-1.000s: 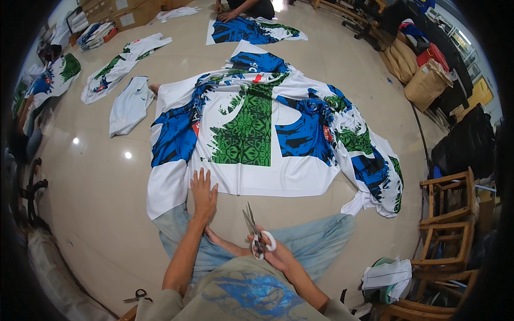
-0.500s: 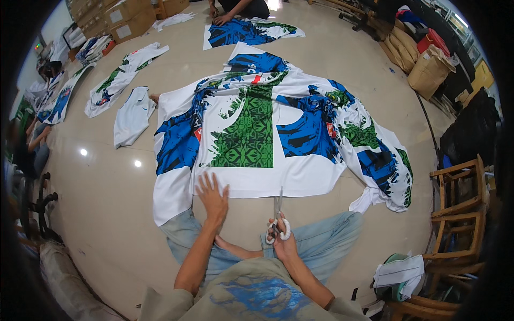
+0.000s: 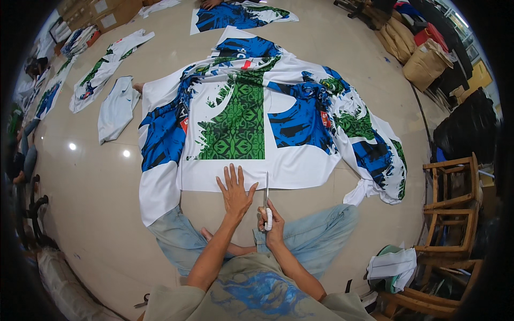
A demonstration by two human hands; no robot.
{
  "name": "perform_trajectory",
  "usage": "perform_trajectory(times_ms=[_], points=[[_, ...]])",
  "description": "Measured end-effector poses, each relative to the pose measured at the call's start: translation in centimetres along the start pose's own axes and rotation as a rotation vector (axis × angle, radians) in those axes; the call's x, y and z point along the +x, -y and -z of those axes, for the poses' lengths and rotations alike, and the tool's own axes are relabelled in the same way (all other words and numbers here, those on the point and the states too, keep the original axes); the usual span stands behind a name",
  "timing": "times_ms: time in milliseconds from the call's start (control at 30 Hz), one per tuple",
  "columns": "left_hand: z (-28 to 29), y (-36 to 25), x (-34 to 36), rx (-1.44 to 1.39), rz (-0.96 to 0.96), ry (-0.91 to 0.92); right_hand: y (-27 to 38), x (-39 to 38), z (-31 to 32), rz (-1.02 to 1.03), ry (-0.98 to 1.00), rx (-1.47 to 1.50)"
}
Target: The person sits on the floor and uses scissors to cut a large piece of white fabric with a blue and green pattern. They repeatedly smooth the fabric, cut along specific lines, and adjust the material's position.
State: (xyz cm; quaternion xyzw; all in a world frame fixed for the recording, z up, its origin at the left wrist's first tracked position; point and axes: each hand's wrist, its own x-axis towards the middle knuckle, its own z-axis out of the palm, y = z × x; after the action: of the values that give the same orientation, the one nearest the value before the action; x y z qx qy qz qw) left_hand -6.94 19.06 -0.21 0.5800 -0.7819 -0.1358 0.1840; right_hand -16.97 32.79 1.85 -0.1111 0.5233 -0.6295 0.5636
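Note:
A large white cloth (image 3: 235, 128) printed with blue and green patterns lies spread on the floor before me, in overlapping layers. My left hand (image 3: 235, 192) rests flat on its near white border, fingers spread. Just to the right, my right hand (image 3: 274, 224) grips a pair of scissors (image 3: 267, 201) by white-wrapped handles. The scissor blades point away from me and reach over the cloth's near edge; they look almost closed. Whether the lower blade is under the cloth I cannot tell.
More printed pieces, such as a blue one (image 3: 235, 20) by another person's hand and a white one (image 3: 116, 109), lie around. Wooden stools (image 3: 448, 184) and brown sacks (image 3: 425, 67) stand at right, cardboard boxes (image 3: 115, 13) at far left. Other scissors (image 3: 142, 301) lie near lower left.
My left hand has slid right along the border, close to the scissors. The scissors have come closer together at the handles and extend farther over the cloth's edge. The view has shifted slightly.

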Motion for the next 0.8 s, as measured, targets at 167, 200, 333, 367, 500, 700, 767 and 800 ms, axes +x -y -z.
perform_trajectory(times_ms=[167,200,333,367,500,700,767,800], points=[[-0.4,0.2,0.0,0.030,-0.008,-0.032,0.0,0.1,-0.1,-0.030,-0.080,-0.028],[-0.4,0.3,0.0,0.040,-0.012,-0.040,0.2,0.0,-0.3,-0.037,-0.094,-0.040],[-0.2,0.3,0.0,0.025,-0.004,-0.031,1.3,-0.1,-1.1,-0.116,-0.142,-0.134],[-0.2,0.3,0.1,0.021,-0.005,-0.029,1.4,-0.2,-1.2,-0.120,-0.143,-0.123],[-0.2,0.0,0.0,-0.018,0.006,-0.010,1.5,0.1,-1.0,-0.067,-0.132,-0.017],[-0.2,0.4,0.1,-0.009,0.002,-0.024,2.7,1.7,-2.4,-0.087,-0.140,-0.067],[-0.3,0.3,0.1,-0.008,0.000,-0.019,2.5,2.0,-2.3,-0.062,-0.153,-0.072],[-0.4,0.3,0.0,-0.007,0.000,-0.016,2.3,2.1,-2.3,-0.050,-0.159,-0.075]])
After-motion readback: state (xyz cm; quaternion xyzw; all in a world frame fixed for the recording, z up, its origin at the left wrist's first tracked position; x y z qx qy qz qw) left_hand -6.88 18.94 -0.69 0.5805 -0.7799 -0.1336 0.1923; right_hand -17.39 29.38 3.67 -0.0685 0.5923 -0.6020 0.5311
